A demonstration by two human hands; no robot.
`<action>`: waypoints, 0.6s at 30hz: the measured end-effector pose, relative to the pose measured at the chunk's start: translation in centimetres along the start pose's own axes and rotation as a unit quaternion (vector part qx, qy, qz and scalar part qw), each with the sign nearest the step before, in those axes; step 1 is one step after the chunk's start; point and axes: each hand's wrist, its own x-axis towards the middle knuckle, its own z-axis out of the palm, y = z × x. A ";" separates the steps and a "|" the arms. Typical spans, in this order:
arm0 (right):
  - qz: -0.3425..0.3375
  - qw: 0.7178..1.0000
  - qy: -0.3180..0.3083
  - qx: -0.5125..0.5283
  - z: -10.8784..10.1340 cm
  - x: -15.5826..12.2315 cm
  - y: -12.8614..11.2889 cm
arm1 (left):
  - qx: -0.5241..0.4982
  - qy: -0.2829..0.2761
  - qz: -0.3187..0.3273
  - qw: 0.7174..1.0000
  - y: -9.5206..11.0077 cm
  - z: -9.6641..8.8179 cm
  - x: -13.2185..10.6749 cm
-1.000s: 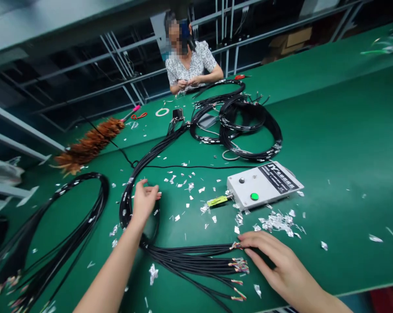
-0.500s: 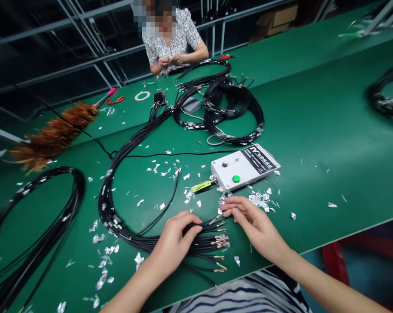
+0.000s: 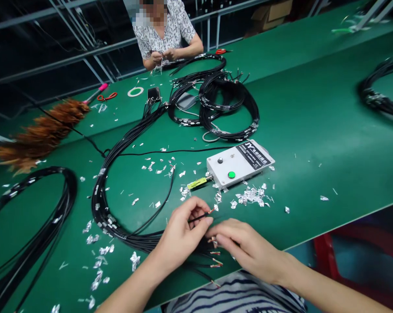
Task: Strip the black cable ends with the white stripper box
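Pinched in my left hand (image 3: pixel 186 232) is one black cable (image 3: pixel 198 217), its stripped end with orange and white wires pointing right. My right hand (image 3: pixel 245 241) sits just beside it, low over the bundle, fingers curled around several stripped wire ends (image 3: pixel 213 240); how firmly they are gripped is partly hidden. The rest of the black cable bundle (image 3: pixel 144 241) passes under my left hand and curves away to the left. More bare coloured ends (image 3: pixel 217 262) stick out below my right hand. Beyond my hands lies a white box machine (image 3: pixel 237 164) with a green button and a yellow-green tip (image 3: pixel 197 183).
Coiled cables (image 3: pixel 229 106) lie behind the machine, another coil (image 3: pixel 69 187) at left. Foil scraps (image 3: pixel 253 195) litter the green table (image 3: pixel 314 174). A feather duster (image 3: pixel 49 130), red scissors (image 3: pixel 107 96) and a tape roll (image 3: pixel 135 91) lie far left. A co-worker (image 3: pixel 165 37) sits opposite.
My left hand has lifted one cable up and slightly right, away from the bundle. My right hand has come down and left onto the wire ends. The view has shifted slightly.
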 end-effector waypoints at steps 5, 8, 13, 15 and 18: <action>0.036 0.998 0.002 0.045 -1.0 0.5 -0.6 | -0.081 0.019 -0.063 0.995 -0.1 0.2 0.1; 0.072 0.983 0.139 0.101 -1.5 1.8 -0.1 | -0.123 0.031 -0.078 0.989 -0.1 0.4 -0.1; 0.060 0.966 0.210 0.141 -1.3 3.1 0.0 | -0.146 0.059 -0.072 0.985 -0.3 0.7 -0.2; 0.059 0.962 0.213 0.161 -1.1 3.3 -0.1 | -0.142 0.062 -0.070 0.985 -0.3 0.7 -0.3; 0.064 0.957 0.183 0.217 -1.2 3.6 0.0 | -0.131 0.064 -0.064 0.987 -0.3 0.8 -0.4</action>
